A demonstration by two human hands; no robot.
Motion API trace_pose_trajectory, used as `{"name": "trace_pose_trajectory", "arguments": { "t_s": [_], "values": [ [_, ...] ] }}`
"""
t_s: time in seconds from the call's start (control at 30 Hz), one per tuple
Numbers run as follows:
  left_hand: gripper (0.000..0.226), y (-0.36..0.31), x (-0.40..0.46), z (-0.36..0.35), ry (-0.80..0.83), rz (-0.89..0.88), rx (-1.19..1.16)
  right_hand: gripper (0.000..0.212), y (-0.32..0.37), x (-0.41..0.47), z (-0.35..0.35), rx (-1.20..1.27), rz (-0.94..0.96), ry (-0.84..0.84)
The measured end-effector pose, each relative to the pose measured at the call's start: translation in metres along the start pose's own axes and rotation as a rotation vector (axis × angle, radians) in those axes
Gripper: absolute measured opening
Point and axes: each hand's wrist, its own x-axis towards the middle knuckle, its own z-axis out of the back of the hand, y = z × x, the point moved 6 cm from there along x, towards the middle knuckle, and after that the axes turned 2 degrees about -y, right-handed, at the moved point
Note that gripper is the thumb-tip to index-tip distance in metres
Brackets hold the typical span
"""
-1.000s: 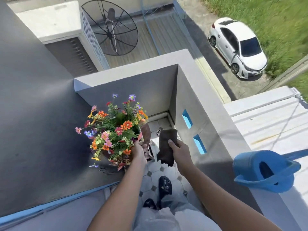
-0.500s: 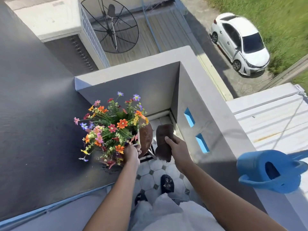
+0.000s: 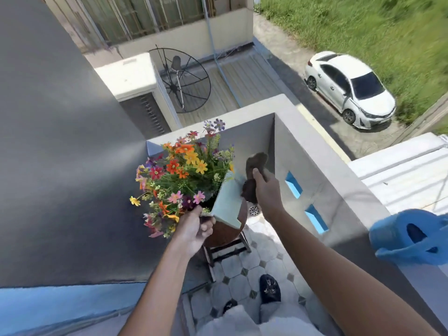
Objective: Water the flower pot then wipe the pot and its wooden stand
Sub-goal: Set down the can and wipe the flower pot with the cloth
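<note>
A pale blue square flower pot (image 3: 228,204) full of mixed coloured flowers (image 3: 184,170) is tilted up off a round wooden stand (image 3: 224,232). My left hand (image 3: 195,227) grips the pot at its near rim, under the flowers. My right hand (image 3: 265,189) holds a dark brown cloth (image 3: 253,177) pressed against the pot's right side. The stand's dark legs (image 3: 225,253) show below the pot on the tiled floor.
A blue watering can (image 3: 409,236) sits on the grey balcony wall (image 3: 339,190) at the right. A floor drain (image 3: 253,210) lies in the corner by the stand. My feet in dark slippers (image 3: 269,288) stand on the tiles. A dark wall closes the left side.
The pot has been lifted and tilted off the stand, so its pale blue side now shows. My right hand brought the cloth up against that side. The view rose.
</note>
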Motion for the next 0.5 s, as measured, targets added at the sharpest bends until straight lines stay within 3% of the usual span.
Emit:
{"name": "trace_pose_trajectory", "arguments": {
  "t_s": [0.1, 0.2, 0.37, 0.5],
  "values": [
    [0.022, -0.014, -0.016, -0.004, 0.085, -0.002, 0.033, 0.030, 0.035, -0.011, -0.024, -0.224, 0.243, 0.041],
    [0.026, -0.028, -0.032, -0.007, 0.121, -0.040, 0.053, 0.020, 0.052, -0.032, -0.040, -0.207, 0.293, 0.101],
    [0.030, -0.050, -0.038, -0.006, 0.153, -0.088, 0.018, 0.027, 0.058, -0.089, -0.057, -0.244, 0.445, 0.192],
    [0.027, -0.062, -0.045, -0.005, 0.181, -0.125, 0.051, 0.022, 0.053, -0.114, -0.054, -0.221, 0.482, 0.155]
  ]
}}
